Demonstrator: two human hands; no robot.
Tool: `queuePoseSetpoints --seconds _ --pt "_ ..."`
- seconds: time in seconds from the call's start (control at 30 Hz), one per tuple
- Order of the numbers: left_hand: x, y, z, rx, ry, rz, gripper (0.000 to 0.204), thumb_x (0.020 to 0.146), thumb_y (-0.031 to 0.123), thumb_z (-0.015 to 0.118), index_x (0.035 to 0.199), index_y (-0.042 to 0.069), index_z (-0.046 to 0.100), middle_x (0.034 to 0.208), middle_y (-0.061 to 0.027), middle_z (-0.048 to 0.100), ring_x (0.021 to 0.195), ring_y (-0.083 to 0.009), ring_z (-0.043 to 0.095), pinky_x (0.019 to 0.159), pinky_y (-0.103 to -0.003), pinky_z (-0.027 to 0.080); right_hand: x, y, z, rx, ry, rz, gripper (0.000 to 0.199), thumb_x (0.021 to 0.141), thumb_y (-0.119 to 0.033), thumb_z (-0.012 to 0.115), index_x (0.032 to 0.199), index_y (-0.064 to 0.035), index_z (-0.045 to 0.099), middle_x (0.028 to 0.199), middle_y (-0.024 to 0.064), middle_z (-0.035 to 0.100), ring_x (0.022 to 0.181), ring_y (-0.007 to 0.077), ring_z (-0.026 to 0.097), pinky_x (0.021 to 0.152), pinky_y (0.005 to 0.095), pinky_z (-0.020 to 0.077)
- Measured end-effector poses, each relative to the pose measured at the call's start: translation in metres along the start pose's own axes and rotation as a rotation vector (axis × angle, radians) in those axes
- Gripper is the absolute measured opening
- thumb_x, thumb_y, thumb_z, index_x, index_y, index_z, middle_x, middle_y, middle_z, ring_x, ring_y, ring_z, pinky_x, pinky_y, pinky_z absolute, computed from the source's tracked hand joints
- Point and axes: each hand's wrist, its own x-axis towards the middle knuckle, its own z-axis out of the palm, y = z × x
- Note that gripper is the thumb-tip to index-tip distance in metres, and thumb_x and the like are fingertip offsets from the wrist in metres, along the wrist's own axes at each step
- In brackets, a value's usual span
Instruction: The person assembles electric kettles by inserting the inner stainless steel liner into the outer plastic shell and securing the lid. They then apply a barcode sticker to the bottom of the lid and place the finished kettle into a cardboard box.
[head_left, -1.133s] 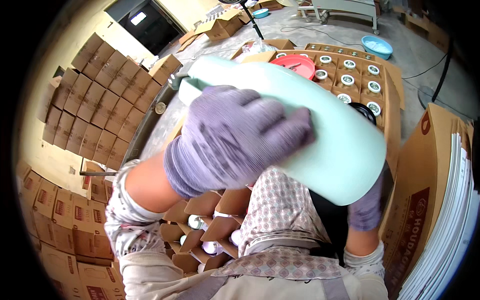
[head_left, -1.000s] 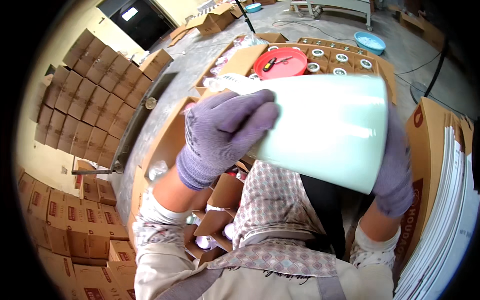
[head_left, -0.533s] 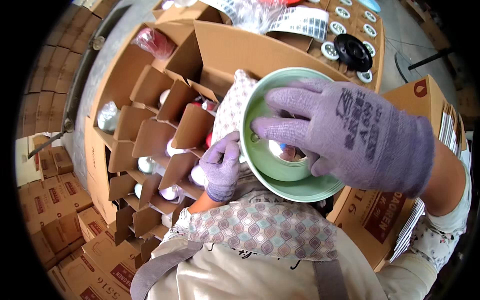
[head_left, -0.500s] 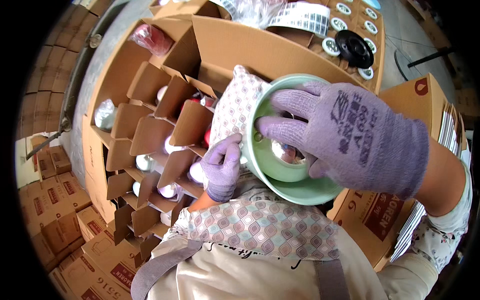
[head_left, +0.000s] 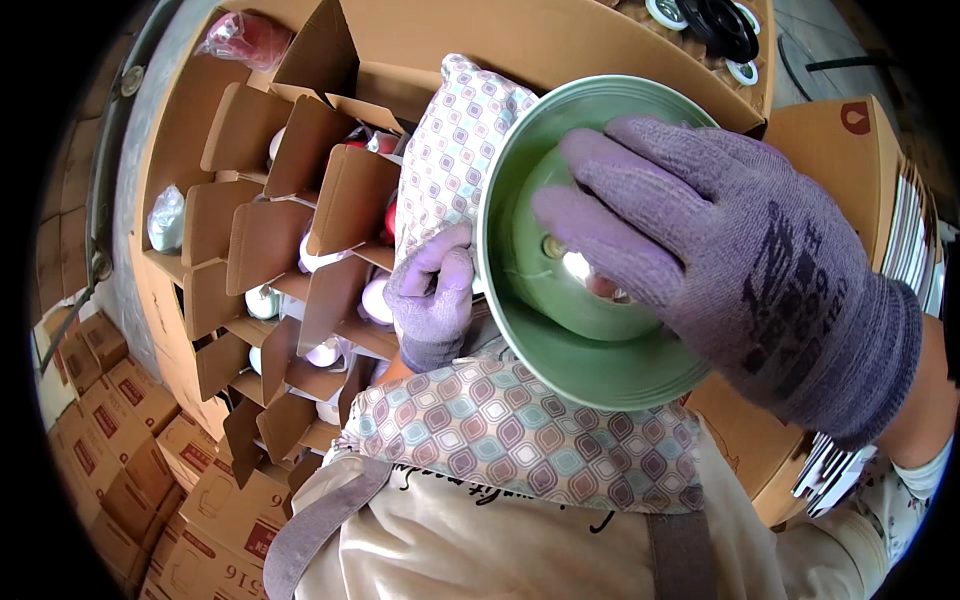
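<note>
One divided cardboard carton [head_left: 250,250] left of both hands, one green round bowl-shaped cover [head_left: 580,250] tilted, hollow facing the camera, right hand [head_left: 740,270] spread flat inside it, left hand [head_left: 432,295] curled on its left rim, several wrapped pieces in cells.

The bowl [head_left: 600,350] sits right of centre in the frame, turned with its base toward the camera. The right hand [head_left: 740,270] lies flat across that base, reaching in from the right edge. The left hand [head_left: 432,295] is just left of the bowl, touching its rim. The divided carton [head_left: 270,240] fills the left half of the frame, behind and left of both hands, with wrapped pieces [head_left: 165,218] in several cells. Stacked cartons [head_left: 110,400] lie at lower left. A flat carton stack [head_left: 870,180] stands at the right, behind the right hand. The apron [head_left: 500,530] fills the lower centre.
</note>
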Motion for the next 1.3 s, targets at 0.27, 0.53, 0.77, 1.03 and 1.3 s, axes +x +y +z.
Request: queuePoseSetpoints --seconds 0.27,0.53,0.77,1.03,1.3 --pt "-0.005 0.01 0.002 0.132 -0.055 0.086 0.02 0.087 0.002 0.062 0.105 -0.002 0.07 0.097 -0.0119 0.071 0.088 -0.0146 0.065 0.08 -0.03 0.052 -0.01 0.006 -0.038 0.144 -0.244 -0.025 0.059 0.061 -0.012 0.075 0.118 -0.0117 0.06 0.123 0.0152 0.057 0.111 0.0328 0.06 0.091 0.0424 0.0542" --pt "-0.008 -0.007 -0.012 -0.232 -0.406 0.193 0.058 0.075 0.0 0.076 0.129 -0.005 0.054 0.104 -0.012 0.068 0.091 -0.0131 0.063 0.081 -0.028 0.049 -0.005 -0.01 -0.052 0.176 -0.349 0.284 0.072 0.055 -0.01 0.08 0.122 0.0024 0.058 0.121 0.0202 0.058 0.108 0.036 0.062 0.095 0.0436 0.0522" --pt "-0.008 0.021 0.003 -0.207 -0.35 -0.077 0.054 0.071 -0.006 0.077 0.121 -0.006 0.057 0.094 -0.0067 0.068 0.081 -0.0087 0.061 0.07 -0.023 0.048 -0.022 -0.005 -0.032 0.019 -0.218 0.036 0.056 0.065 -0.014 0.074 0.117 0.0004 0.06 0.121 0.0157 0.059 0.108 0.03 0.062 0.087 0.0396 0.0558" --pt "-0.004 0.002 0.0 0.072 -0.379 0.327 0.063 0.066 0.004 0.086 0.121 -0.004 0.056 0.098 -0.012 0.066 0.085 -0.0182 0.065 0.073 -0.029 0.051 -0.018 -0.02 -0.052 0.109 -0.55 0.415 0.077 0.061 -0.031 0.083 0.125 0.0002 0.053 0.113 0.0164 0.059 0.095 0.0286 0.065 0.072 0.0401 0.053" --pt "0.004 0.014 -0.001 0.238 -0.424 0.253 0.064 0.065 0.009 0.088 0.12 -0.003 0.057 0.101 -0.0136 0.066 0.089 -0.0217 0.066 0.075 -0.032 0.052 -0.039 -0.021 -0.027 0.361 -0.558 0.554 0.059 0.068 -0.039 0.082 0.104 -0.0002 0.056 0.08 0.0123 0.062 0.071 0.0301 0.067 0.061 0.0368 0.0527"
